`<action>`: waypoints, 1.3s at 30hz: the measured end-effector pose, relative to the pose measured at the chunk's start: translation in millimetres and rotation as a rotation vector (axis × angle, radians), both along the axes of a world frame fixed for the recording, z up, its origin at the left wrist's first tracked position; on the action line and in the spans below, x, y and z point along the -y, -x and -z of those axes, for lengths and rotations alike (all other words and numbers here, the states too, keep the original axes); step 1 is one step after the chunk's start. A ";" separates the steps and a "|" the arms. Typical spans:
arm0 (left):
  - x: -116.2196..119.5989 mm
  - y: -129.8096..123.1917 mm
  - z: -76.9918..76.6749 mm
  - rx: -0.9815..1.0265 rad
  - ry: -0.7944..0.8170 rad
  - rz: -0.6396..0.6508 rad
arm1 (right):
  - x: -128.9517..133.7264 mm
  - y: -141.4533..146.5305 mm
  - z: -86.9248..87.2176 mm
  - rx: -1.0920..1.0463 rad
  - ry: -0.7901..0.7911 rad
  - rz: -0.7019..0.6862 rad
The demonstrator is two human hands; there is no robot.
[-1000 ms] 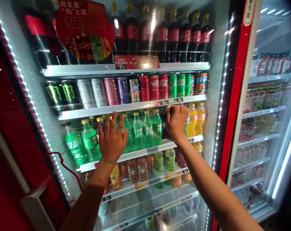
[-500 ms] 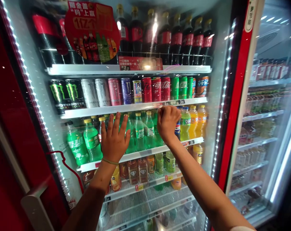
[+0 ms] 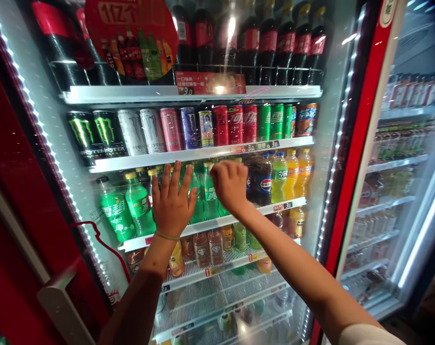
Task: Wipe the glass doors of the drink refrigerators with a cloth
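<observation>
My left hand (image 3: 172,203) lies flat with fingers spread against the glass door, in front of the green bottles (image 3: 140,203); it holds nothing. To its right, my right hand (image 3: 232,186) is closed near the glass, its fingers curled round something pale and small, mostly hidden. Behind the glass, several cans (image 3: 171,129) stand on a white shelf (image 3: 203,154) above both hands. Orange bottles (image 3: 304,172) stand right of my right hand. A thin band (image 3: 167,236) circles my left wrist.
A metal door handle (image 3: 62,306) is at the lower left. The cooler's red frame (image 3: 361,120) runs down the right, beside a second cooler with stocked shelves (image 3: 393,163). A round red sticker (image 3: 131,38) is at the upper left.
My right hand has moved left, closer to my left hand. My left hand stays spread on the glass. The view has shifted slightly, with the upper shelves now higher in the picture.
</observation>
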State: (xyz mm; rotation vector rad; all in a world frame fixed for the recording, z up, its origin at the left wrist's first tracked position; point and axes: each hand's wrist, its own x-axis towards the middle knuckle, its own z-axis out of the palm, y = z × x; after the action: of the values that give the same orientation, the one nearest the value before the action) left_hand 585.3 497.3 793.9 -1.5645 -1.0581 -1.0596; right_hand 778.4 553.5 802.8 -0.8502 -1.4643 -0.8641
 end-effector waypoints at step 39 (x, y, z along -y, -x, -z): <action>-2.6 -1.5 2.8 0.035 0.006 0.077 | -6.6 -26.3 47.5 0.293 0.026 0.052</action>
State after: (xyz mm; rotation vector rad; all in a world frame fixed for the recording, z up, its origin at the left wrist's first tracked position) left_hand 586.8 499.9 791.1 -1.6072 -1.0327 -1.1409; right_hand 804.7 560.1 755.3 -0.8080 -1.7159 -1.0437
